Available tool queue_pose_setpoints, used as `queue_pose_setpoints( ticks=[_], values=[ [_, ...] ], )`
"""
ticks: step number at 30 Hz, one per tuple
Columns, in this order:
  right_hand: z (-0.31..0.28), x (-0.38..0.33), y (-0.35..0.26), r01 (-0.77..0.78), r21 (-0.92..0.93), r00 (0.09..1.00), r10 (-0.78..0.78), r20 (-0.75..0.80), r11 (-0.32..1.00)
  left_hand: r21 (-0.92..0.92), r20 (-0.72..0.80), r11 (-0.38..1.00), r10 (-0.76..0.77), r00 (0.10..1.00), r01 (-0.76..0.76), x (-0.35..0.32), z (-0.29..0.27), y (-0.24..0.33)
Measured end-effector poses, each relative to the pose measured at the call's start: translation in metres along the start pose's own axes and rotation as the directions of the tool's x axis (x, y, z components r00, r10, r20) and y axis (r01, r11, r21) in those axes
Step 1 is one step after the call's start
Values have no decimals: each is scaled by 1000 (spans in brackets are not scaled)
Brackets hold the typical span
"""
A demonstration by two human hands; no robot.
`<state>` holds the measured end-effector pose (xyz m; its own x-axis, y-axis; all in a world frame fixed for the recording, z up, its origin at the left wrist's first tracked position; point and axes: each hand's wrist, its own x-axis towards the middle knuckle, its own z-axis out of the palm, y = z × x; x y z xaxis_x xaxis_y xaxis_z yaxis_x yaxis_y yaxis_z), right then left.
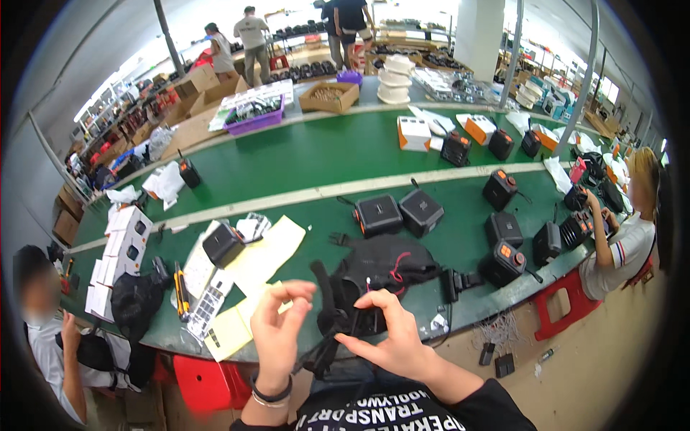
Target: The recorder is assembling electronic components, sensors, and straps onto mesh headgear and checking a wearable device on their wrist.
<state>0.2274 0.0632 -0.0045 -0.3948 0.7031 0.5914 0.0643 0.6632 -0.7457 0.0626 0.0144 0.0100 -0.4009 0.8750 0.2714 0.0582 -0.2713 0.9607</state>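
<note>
My left hand (282,327) is raised left of a black fabric bag (392,262), its fingers bent and apart with nothing visible in them. My right hand (395,337) is at the bag's near side, thumb and index finger spread in a C-shape. Dark material fills the gap between them; whether the fingertips press on it I cannot tell. A black strap (327,298) runs down from the bag toward the table's near edge, between my hands. Pink cord shows on the bag's top. A black buckle-like piece (460,284) lies right of the bag.
Several black box-shaped devices (377,214) stand on the green table (287,169). At left lie yellow paper (269,251), a yellow-and-black tool (181,291) and white boxes (122,248). Co-workers sit on both sides. A red stool (208,381) stands below the near edge.
</note>
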Motion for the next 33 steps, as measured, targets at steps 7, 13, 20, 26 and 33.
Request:
queue_pose_setpoints(
  ticks=[7, 13, 20, 26, 33],
  values=[
    [2, -5, -3, 38, 70, 999, -40, 34, 997, -249, 145, 938, -211, 967, 242, 2, -5, -13],
    [0, -8, -4, -99, 35, 995, 98, 14, 994, -267, 21, 961, 78, 997, -69, -4, -4, -6],
    [-1, -5, 2, -177, 219, 981, 190, -41, 960, -199, 204, 947, 290, 935, -251, -19, -16, -4],
    [-4, 1, 11, -44, 292, 997, 24, 73, 955, -509, 210, 847, -51, 976, 154, -16, -12, 1],
    [-5, -3, 2, -47, 293, 969, -27, 244, 955, 343, 117, 883, 297, 948, -319, -13, -5, -19]
  ],
)
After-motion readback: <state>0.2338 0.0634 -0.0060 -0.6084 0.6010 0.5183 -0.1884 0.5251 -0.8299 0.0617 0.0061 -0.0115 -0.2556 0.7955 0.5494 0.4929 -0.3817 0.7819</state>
